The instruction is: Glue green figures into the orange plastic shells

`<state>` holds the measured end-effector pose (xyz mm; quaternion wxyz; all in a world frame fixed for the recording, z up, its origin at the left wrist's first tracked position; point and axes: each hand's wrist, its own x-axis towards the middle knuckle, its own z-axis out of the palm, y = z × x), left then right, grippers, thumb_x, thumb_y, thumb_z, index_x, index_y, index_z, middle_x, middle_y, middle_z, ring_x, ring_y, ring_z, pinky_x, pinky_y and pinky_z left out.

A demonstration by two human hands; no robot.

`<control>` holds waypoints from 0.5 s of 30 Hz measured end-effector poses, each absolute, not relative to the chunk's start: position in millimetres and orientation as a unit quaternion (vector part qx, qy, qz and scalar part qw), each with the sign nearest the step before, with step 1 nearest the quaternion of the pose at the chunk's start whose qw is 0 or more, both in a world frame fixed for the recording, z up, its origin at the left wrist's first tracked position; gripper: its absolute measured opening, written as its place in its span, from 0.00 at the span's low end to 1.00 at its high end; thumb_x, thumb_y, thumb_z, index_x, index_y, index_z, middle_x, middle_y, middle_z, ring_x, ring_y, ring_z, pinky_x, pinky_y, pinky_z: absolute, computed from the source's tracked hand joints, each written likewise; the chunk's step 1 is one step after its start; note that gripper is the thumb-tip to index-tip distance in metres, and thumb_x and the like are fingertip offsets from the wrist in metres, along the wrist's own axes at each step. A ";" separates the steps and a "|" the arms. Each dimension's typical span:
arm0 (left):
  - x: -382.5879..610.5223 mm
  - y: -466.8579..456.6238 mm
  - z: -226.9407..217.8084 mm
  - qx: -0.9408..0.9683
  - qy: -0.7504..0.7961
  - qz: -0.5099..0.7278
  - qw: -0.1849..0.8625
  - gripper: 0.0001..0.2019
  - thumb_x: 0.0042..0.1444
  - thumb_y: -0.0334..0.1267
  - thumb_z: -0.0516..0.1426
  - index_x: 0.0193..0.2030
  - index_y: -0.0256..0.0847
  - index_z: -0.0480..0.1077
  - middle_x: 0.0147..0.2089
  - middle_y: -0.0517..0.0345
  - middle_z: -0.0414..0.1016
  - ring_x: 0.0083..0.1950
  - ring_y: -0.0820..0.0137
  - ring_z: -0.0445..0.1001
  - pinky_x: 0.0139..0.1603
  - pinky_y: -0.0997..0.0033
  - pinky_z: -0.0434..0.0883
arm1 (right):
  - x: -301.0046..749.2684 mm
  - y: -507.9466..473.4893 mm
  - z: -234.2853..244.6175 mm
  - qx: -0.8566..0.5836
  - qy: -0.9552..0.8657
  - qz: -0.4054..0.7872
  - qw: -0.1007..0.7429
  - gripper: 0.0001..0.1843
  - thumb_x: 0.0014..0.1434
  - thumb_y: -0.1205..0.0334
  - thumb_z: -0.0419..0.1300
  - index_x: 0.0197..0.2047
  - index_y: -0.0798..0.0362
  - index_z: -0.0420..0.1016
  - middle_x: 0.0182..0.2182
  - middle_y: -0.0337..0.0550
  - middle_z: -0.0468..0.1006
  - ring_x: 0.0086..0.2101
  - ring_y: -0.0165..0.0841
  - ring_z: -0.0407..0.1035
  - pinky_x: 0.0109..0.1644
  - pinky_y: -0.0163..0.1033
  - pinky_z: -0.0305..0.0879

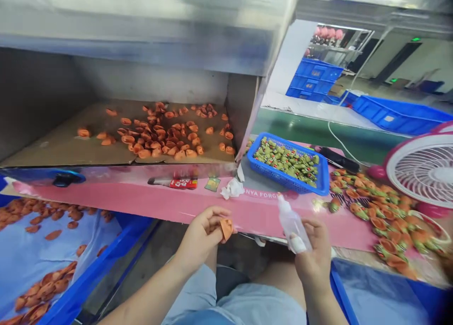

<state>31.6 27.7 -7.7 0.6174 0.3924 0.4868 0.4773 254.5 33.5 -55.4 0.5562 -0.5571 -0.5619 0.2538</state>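
Observation:
In my left hand (208, 230) an orange cup-shaped piece (227, 228) is pinched between thumb and fingers, near the edge of the pink work surface (255, 216). My right hand (313, 249) grips a clear plastic squeeze bottle (292, 223), its nozzle tilted up and to the left. Whitish contents sit low in the bottle. Beyond it stands a blue basket (288, 177) of small green pieces (286, 159). To the right lies a heap of joined orange and green pieces (391, 216).
A metal box (148, 55) holds many orange pieces (159, 133) on cardboard. At left is a blue bin (95, 263) of more orange pieces. A crumpled tissue (232, 188), black-handled tool (336, 158) and fan (424, 169) occupy the table. A blue tray (382, 287) sits lower right.

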 end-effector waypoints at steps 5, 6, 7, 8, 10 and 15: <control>42.2 20.7 -20.0 0.367 0.489 0.456 0.647 0.07 0.45 0.33 0.56 0.33 0.35 0.70 0.28 0.55 0.75 0.20 0.78 0.65 0.17 0.80 0.58 | 236.1 7.5 -35.1 -0.529 -0.522 0.239 0.625 0.18 0.44 0.53 0.60 0.37 0.54 0.67 0.29 0.43 0.70 0.28 0.33 0.66 0.28 0.36 0.63; 44.0 19.1 -21.7 0.368 0.484 0.460 0.647 0.07 0.46 0.34 0.57 0.33 0.35 0.70 0.28 0.56 0.75 0.21 0.77 0.65 0.18 0.79 0.60 | 234.8 3.9 -32.0 -0.524 -0.512 0.237 0.638 0.18 0.44 0.52 0.60 0.36 0.54 0.68 0.29 0.43 0.71 0.28 0.33 0.67 0.28 0.36 0.63; 45.5 17.6 -23.1 0.373 0.479 0.466 0.644 0.07 0.46 0.35 0.57 0.33 0.35 0.71 0.27 0.56 0.75 0.21 0.76 0.66 0.20 0.77 0.62 | 234.0 0.5 -29.1 -0.522 -0.505 0.239 0.644 0.19 0.43 0.52 0.61 0.36 0.55 0.68 0.28 0.43 0.71 0.27 0.33 0.67 0.28 0.37 0.63; 46.6 16.3 -24.1 0.381 0.476 0.473 0.636 0.07 0.46 0.35 0.57 0.33 0.35 0.71 0.27 0.57 0.74 0.23 0.76 0.66 0.23 0.76 0.64 | 233.5 -2.7 -26.4 -0.523 -0.501 0.242 0.646 0.19 0.43 0.51 0.61 0.35 0.55 0.68 0.28 0.43 0.71 0.26 0.33 0.66 0.28 0.37 0.63; 47.6 14.1 -25.3 0.395 0.476 0.483 0.619 0.06 0.46 0.34 0.57 0.32 0.35 0.71 0.26 0.58 0.74 0.24 0.75 0.67 0.26 0.75 0.66 | 233.0 -8.7 -21.4 -0.526 -0.502 0.241 0.643 0.19 0.43 0.50 0.61 0.35 0.55 0.68 0.27 0.43 0.70 0.25 0.32 0.66 0.26 0.36 0.62; 47.2 11.6 -24.5 0.416 0.489 0.464 0.610 0.04 0.48 0.31 0.55 0.31 0.37 0.70 0.23 0.62 0.72 0.21 0.78 0.66 0.24 0.77 0.67 | 230.1 -20.2 -11.7 -0.502 -0.560 0.156 0.640 0.19 0.46 0.48 0.59 0.35 0.55 0.70 0.25 0.42 0.68 0.24 0.32 0.63 0.24 0.37 0.59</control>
